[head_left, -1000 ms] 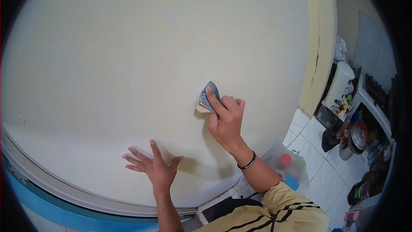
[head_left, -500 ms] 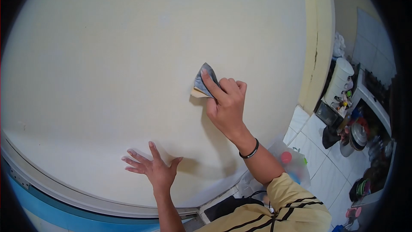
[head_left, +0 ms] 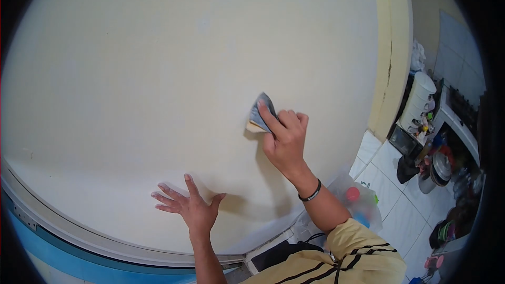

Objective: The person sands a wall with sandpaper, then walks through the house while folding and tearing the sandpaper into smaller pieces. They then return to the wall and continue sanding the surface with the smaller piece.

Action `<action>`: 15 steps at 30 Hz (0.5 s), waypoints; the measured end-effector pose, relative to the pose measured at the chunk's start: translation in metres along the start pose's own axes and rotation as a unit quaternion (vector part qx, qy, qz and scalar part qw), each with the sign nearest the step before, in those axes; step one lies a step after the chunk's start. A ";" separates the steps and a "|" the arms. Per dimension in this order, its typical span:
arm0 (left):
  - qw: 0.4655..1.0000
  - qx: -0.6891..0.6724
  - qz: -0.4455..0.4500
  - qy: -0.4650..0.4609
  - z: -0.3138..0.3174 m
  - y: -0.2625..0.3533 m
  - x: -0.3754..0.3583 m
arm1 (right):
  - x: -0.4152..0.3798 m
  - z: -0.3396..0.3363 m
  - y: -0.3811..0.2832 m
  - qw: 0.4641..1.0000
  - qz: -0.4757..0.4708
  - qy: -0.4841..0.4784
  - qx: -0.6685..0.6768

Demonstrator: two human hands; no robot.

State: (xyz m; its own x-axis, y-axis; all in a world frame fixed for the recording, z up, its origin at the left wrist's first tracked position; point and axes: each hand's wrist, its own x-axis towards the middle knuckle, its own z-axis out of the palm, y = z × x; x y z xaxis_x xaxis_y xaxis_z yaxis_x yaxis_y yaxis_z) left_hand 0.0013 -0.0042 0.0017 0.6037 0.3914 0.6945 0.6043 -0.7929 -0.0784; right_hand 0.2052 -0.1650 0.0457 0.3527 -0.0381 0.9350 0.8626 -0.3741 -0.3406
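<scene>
A large pale wall (head_left: pixel 158 84) fills most of the head view. My right hand (head_left: pixel 285 139), with a dark band on its wrist, holds a folded grey-blue sheet (head_left: pixel 263 109) against the wall, the index finger stretched along it. The sheet's lower fold shows a tan side. Lower down and to the left, my left hand (head_left: pixel 197 210) lies on the wall with its fingers spread and holds nothing.
A cream pillar (head_left: pixel 389 63) with a crack edges the wall on the right. Beyond it are white floor tiles (head_left: pixel 389 184), a white container (head_left: pixel 419 94) and pots (head_left: pixel 439 165). A plastic bag (head_left: pixel 368 200) lies near my right arm. Blue trim (head_left: pixel 79 255) runs at lower left.
My right hand has moved down and slightly right along the wall with the folded sheet. My left hand stays in nearly the same place.
</scene>
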 end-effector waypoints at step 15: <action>1.000 -0.011 -0.008 -0.008 -0.003 0.002 0.001 | 0.007 0.000 0.010 0.999 0.015 0.027 -0.012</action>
State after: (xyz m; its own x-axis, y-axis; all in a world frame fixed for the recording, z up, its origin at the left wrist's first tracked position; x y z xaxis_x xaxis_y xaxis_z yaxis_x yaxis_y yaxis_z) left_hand 0.0014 -0.0072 0.0047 0.6022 0.4123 0.6836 0.6030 -0.7961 -0.0511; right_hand 0.2161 -0.1686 0.0488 0.3575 -0.0994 0.9286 0.8427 -0.3943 -0.3667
